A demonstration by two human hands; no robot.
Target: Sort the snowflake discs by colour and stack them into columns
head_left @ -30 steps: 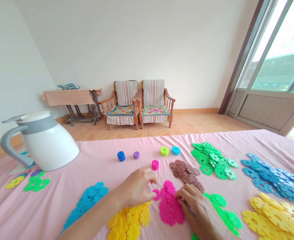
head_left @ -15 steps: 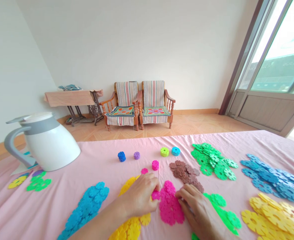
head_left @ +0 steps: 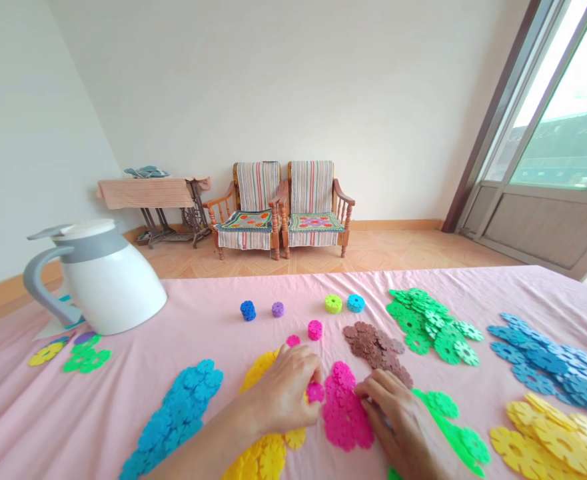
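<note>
My left hand point(head_left: 293, 383) pinches a bright pink plastic snowflake disc point(head_left: 315, 393) between thumb and fingers, above the cloth. Just right of it lies a loose pile of pink snowflake discs point(head_left: 344, 415). The bent fingers of my right hand point(head_left: 398, 417) touch that pile's right edge; their tips are pressed close together, and whatever they grip is hidden. Beyond my left hand stand a short pink stack point(head_left: 315, 330) and a single pink disc point(head_left: 293, 341). Yellow discs point(head_left: 260, 460) lie partly under my left forearm, and green discs point(head_left: 453, 427) beside my right hand.
A white and grey jug point(head_left: 113, 280) stands at the left on the pink cloth point(head_left: 183, 333). Blue point(head_left: 173, 413), brown point(head_left: 373, 347), green point(head_left: 430, 323), dark blue point(head_left: 553, 363) and yellow piles point(head_left: 556, 437) surround the hands. Small stacks, including a lime one point(head_left: 333, 304), stand farther back.
The whole view has shifted slightly, so most things sit a little farther right. Both hands keep nearly the same places beside the pink pile, the left still holding its disc.
</note>
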